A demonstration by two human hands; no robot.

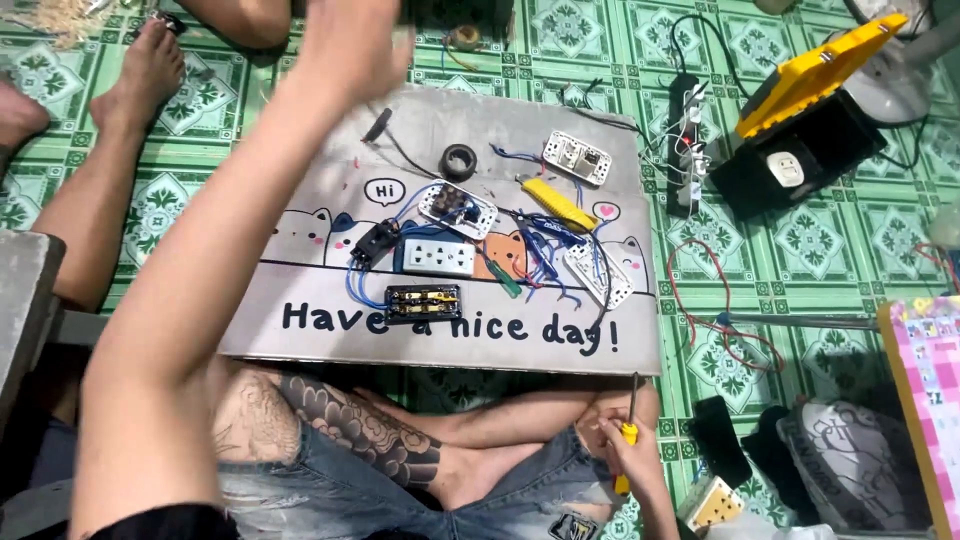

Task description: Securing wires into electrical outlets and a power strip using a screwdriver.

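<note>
**Screwdriver low at five o'clock, left hand raised toward twelve**

The person is sitting cross-legged on the floor with a grey board (300, 335) serving as a counter across the knees. The right hand (622, 452) is resting by the right knee at about five o'clock, its fingers clenched around the yellow handle of a screwdriver (630, 420) — the shaft is pointing up toward twelve, its tip just touching the board's near edge. The nearest wired part, a white socket plate (598, 275), is lying up the board at about eleven o'clock from that tip, its long axis slanting from ten to four. The left hand (352, 45) is lifting high over the board's far-left corner, blurred — whether its fingers are spread or curled cannot be told, and it is farther from the sockets than the right. A black terminal block (423, 303) is sitting mid-board.
</note>
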